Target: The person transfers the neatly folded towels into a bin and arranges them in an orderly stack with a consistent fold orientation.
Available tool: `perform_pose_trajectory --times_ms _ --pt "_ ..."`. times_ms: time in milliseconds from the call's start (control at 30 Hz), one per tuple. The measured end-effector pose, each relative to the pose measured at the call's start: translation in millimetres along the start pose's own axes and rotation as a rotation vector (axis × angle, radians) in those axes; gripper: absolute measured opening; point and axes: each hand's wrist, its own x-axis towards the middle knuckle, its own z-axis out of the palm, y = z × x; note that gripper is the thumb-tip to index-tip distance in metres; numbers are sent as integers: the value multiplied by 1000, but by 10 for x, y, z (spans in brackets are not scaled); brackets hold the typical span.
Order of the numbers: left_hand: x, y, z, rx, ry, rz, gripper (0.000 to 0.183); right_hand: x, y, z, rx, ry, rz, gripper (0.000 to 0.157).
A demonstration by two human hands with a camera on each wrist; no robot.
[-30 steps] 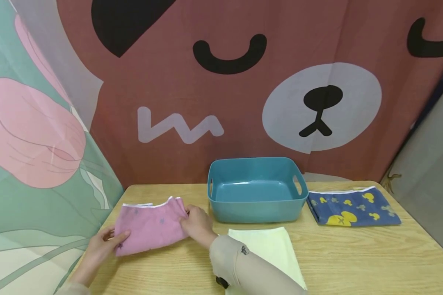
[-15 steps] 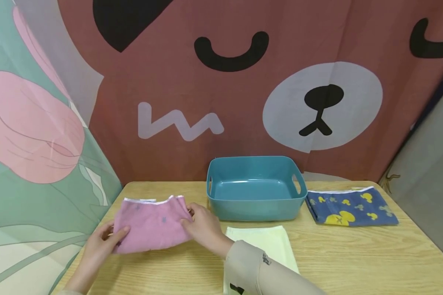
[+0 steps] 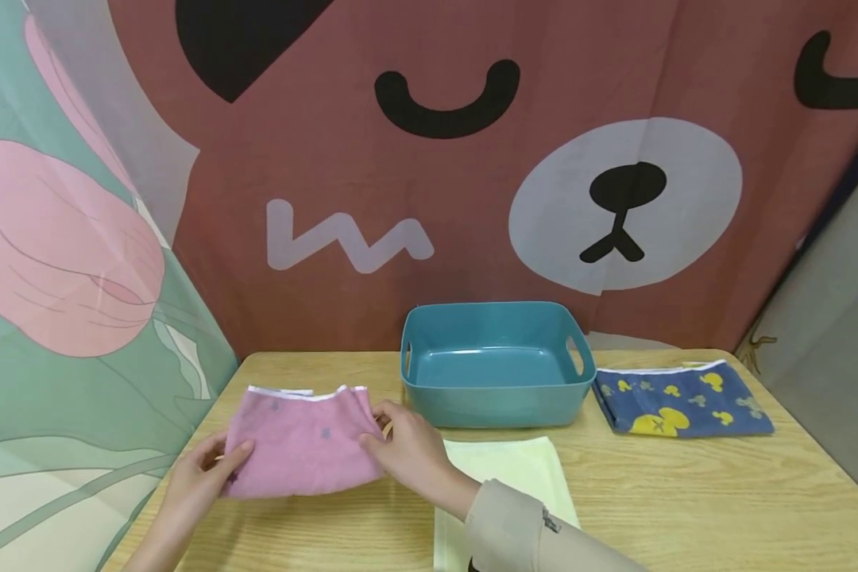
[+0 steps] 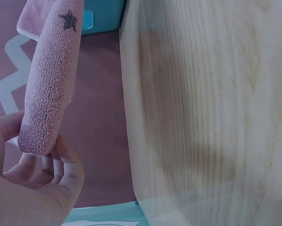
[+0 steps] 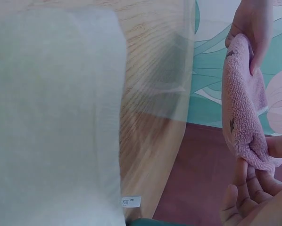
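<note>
A folded pink towel [image 3: 303, 445] with grey stars and a white edge is held up above the left part of the table. My left hand [image 3: 199, 477] pinches its left end, thumb on the near face. At the other end my right hand [image 3: 411, 453] grips the towel between thumb and fingers. The left wrist view shows the rounded fold of the towel [image 4: 51, 80] between thumb and fingers of the left hand [image 4: 42, 183]. In the right wrist view both hands hold the towel [image 5: 242, 99] from opposite ends, apart from the table.
A teal plastic basket [image 3: 500, 405] with side handle holes stands at the back middle. To its right lies a folded blue towel [image 3: 679, 401] with yellow figures. A pale yellow towel [image 3: 508, 469] lies in front, partly under the right forearm. Printed curtains hang behind the wooden table [image 3: 686, 500].
Both hands keep hold of the pink towel. The right hand and its end of the towel have shifted to the right, and the towel looks a little more spread.
</note>
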Motion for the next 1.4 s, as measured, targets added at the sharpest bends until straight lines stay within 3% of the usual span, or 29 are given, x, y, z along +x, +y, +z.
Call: perform_pose_trajectory --times_ms 400,1133,1400 --pt "-109 86 29 -14 5 19 57 -139 36 -139 122 -16 28 20" --pt "-246 220 198 13 -43 9 56 -415 157 -404 147 13 -31 20" --pt "-293 241 290 -1 -41 47 50 -516 224 -467 193 41 -17 20"
